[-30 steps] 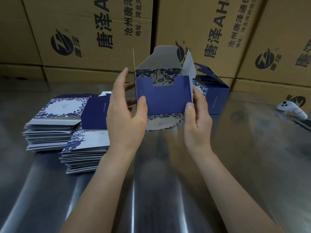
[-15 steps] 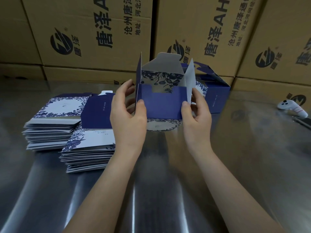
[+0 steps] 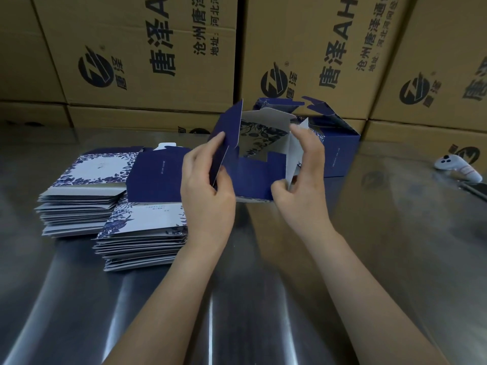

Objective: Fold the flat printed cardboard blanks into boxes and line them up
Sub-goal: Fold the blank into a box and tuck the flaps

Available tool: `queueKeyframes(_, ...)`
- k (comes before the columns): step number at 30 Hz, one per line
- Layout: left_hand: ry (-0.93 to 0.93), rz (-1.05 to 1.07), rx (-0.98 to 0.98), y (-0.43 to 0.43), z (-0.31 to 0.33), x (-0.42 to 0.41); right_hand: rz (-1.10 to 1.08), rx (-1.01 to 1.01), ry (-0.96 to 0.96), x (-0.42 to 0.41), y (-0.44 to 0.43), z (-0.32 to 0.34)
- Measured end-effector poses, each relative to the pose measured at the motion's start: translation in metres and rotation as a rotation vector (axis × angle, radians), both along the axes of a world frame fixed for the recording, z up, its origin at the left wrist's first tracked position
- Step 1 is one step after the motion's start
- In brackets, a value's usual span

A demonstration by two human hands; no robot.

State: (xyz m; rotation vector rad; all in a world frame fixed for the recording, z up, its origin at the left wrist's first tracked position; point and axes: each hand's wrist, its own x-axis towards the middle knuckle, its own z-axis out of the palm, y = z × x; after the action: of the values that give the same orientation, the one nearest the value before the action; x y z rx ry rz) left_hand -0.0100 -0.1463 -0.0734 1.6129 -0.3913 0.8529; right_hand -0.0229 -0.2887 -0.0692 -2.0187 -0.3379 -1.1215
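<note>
- In the head view, we take the half-folded box [image 3: 253,177] as our landmark. It is held in the middle of the picture over the steel desk [image 3: 263,299]. Its navy front panel faces us, with the white inside and a blue floral panel showing behind. We cannot tell whether its lower edge touches the desk.
- Our left grip [image 3: 208,191] pinches the box's left side. The thumb lies on the navy side flap [image 3: 228,133], which stands up and leans outward. The other fingers are behind the flap and mostly hidden.
- Our right grip [image 3: 303,175] holds the box's right side. The fingers curl over the white right flap [image 3: 296,159], and the thumb tip sits at the front panel's lower right corner.
- Just behind the box and to its right stands a finished box [image 3: 340,156], navy, with its top flaps open. The held box and our right grip hide its left part.
- Left of the box, a navy blank [image 3: 152,175] lies on the nearer pile of blanks [image 3: 142,238]. Our left grip overlaps its right edge.
- Farther left of the box is a second pile of blanks [image 3: 79,204], whose top sheet is white with a blue floral border.
- Well to the right of the box, a small white device [image 3: 458,168] lies on the desk. A dark flat thing [image 3: 477,189] just beside it is cut off by the picture's edge.
- Behind the box, brown printed cartons [image 3: 158,61] form a wall along the desk's far side.
</note>
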Motion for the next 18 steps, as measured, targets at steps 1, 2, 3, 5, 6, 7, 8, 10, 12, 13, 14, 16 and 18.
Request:
queueKeyframes(1, -0.002, -0.001, 0.008, 0.000, -0.001, 0.000, -0.023, -0.016, 0.004, 0.000, 0.001, 0.000)
queueKeyframes(2, -0.005, -0.002, 0.014, 0.000, -0.002, 0.001, -0.041, -0.030, 0.008, -0.001, 0.001, 0.001)
queueKeyframes(3, -0.008, 0.000, 0.019, 0.000, -0.003, 0.001, -0.052, -0.037, 0.012, 0.000, 0.001, 0.001)
queueKeyframes(5, -0.019, 0.007, 0.022, 0.000, -0.004, 0.002, -0.052, -0.005, 0.026, -0.001, -0.001, 0.001)
queueKeyframes(6, -0.024, 0.006, 0.018, 0.000, -0.005, 0.002, -0.050, 0.022, 0.025, -0.002, -0.001, 0.003)
queueKeyframes(7, -0.025, -0.001, 0.011, 0.000, -0.005, 0.002, -0.054, 0.043, 0.014, -0.003, -0.002, 0.004)
queueKeyframes(8, -0.024, -0.015, 0.006, 0.000, -0.006, 0.002, -0.061, 0.054, 0.000, -0.004, -0.002, 0.006)
queueKeyframes(10, -0.019, -0.054, 0.006, -0.001, -0.007, 0.003, -0.077, 0.062, -0.027, -0.005, -0.002, 0.009)
queueKeyframes(12, -0.012, -0.086, 0.013, -0.002, -0.010, 0.003, -0.082, 0.078, -0.044, -0.005, -0.002, 0.009)
queueKeyframes(13, -0.011, -0.098, 0.015, -0.002, -0.011, 0.004, -0.080, 0.089, -0.050, -0.005, -0.002, 0.009)
queueKeyframes(14, -0.013, -0.107, 0.017, -0.002, -0.012, 0.004, -0.078, 0.096, -0.057, -0.005, -0.002, 0.009)
queueKeyframes(16, -0.031, -0.118, 0.032, -0.002, -0.012, 0.003, -0.080, 0.101, -0.072, -0.005, -0.003, 0.008)
queueKeyframes(18, -0.048, -0.108, 0.068, -0.003, -0.011, 0.002, -0.088, 0.100, -0.078, -0.005, -0.003, 0.008)
